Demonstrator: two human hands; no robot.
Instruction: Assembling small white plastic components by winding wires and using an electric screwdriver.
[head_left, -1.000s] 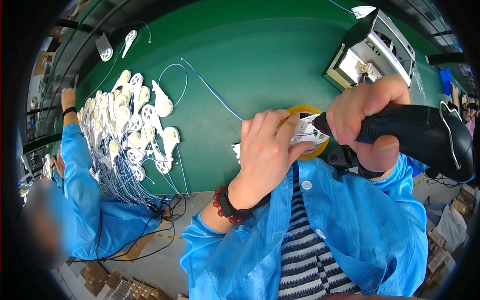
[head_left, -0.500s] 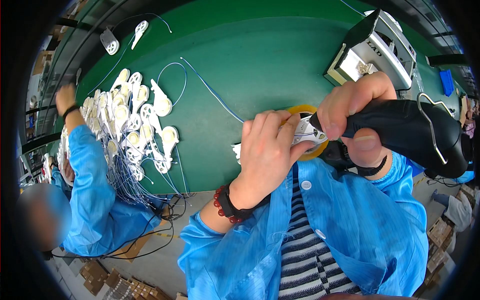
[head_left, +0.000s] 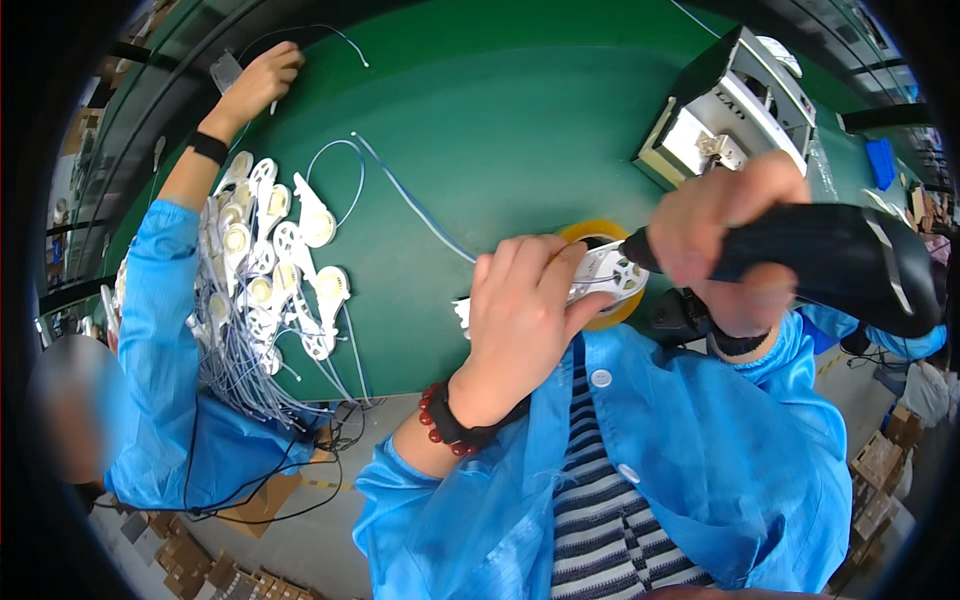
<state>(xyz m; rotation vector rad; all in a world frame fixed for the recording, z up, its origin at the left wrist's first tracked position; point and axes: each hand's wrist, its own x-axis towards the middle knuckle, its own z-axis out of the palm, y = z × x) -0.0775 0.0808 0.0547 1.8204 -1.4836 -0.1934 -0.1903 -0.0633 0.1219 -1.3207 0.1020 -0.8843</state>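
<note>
- Far left, a co-worker's hand (head_left: pixel 265 80) reaches over the bench with fingers curled; what lies under those fingertips is mostly covered.
- Below it, a heap of white parts (head_left: pixel 332 290) with thin wires lies on the green bench (head_left: pixel 430 330). They look much alike, many with a cream disc showing; whether they are finished or waiting, I cannot tell. The wires tangle, and the heap's left side is hidden by the co-worker's sleeve (head_left: pixel 160 300).
- Mid-bench, a loose blue-grey wire (head_left: pixel 410 200) runs toward the left hand and passes out of sight beside it.
- The left hand (head_left: pixel 522 305) lies palm down, fingers bent and thumb on the opposite edge, holding one white piece (head_left: pixel 600 265) and covering its middle.
- That piece sits on a yellow tape roll (head_left: pixel 612 319), its spoked round end bare on top. Work on it seems under way, not complete.
- The right hand (head_left: pixel 725 235), blurred, is wrapped closed around a black power screwdriver (head_left: pixel 835 255). The tip meets or nearly meets the round end; perhaps a screw is there, but the view is too poor to be sure.
- Beyond, a metal box (head_left: pixel 745 110) stands partly behind the right hand, its contents unclear.
</note>
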